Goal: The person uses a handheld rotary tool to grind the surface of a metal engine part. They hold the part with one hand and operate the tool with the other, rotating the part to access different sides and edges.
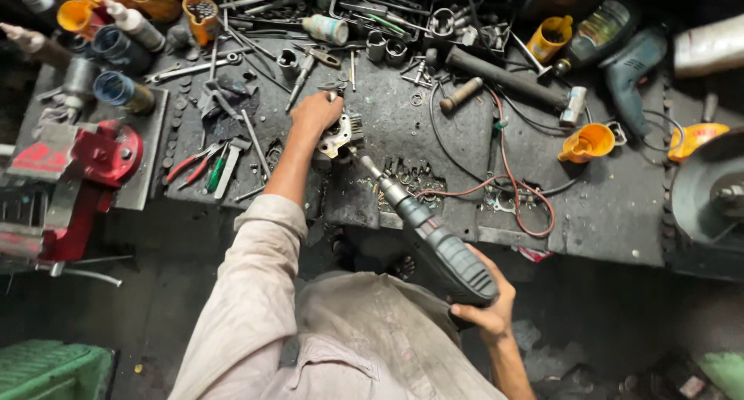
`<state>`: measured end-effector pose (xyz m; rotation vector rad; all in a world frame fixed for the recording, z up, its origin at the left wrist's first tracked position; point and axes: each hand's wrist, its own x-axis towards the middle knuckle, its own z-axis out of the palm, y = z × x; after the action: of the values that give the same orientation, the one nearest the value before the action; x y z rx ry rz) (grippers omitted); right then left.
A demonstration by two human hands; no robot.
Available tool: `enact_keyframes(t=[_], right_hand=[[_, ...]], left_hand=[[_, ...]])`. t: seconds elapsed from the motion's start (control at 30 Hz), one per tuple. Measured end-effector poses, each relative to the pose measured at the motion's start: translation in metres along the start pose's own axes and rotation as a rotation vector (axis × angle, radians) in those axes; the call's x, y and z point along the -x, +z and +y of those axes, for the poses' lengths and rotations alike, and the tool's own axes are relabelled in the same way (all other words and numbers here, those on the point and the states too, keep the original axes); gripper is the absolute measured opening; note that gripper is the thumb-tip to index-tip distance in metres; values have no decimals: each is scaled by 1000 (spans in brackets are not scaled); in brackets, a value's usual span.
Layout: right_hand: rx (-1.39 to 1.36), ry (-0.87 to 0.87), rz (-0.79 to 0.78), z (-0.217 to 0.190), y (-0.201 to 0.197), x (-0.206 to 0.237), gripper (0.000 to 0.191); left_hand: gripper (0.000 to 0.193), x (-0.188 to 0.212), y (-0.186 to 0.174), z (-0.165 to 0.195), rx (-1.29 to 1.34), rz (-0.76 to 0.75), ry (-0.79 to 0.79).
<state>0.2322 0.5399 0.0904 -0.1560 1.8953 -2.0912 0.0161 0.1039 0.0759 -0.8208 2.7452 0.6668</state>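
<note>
My left hand [314, 112] grips a small silver metal engine part with fins [341, 134] and holds it down on the dark workbench [620, 206]. My right hand [487, 313] holds the grey handle of a power driver [434, 241] near my body. The driver's long bit [370, 167] points up and left and its tip meets the metal part. My light shirt sleeve runs from the bottom middle up to the left hand.
A red bench vise [74, 175] is clamped at the left edge. Red-handled pliers [192, 164] and a green screwdriver [215, 171] lie beside it. Sockets, wrenches and cans crowd the back. A red cable [515, 191], orange cups [587, 143], a green drill [632, 70] and a hammer [511, 82] lie right.
</note>
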Motion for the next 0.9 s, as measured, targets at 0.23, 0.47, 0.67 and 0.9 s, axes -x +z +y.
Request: enact_keyframes(t=[0.23, 0.47, 0.67, 0.9], right_hand=[[-29, 72, -47, -1, 34, -25, 99], [20, 98, -35, -15, 53, -38, 91], [108, -18, -19, -10, 67, -36, 87], [114, 7, 61, 0, 91, -32, 87]], left_hand=[[58, 14, -11, 12, 24, 3, -53], [55, 23, -16, 15, 68, 39, -77], [51, 22, -16, 10, 112, 51, -65], [53, 8, -17, -2, 127, -17, 36]])
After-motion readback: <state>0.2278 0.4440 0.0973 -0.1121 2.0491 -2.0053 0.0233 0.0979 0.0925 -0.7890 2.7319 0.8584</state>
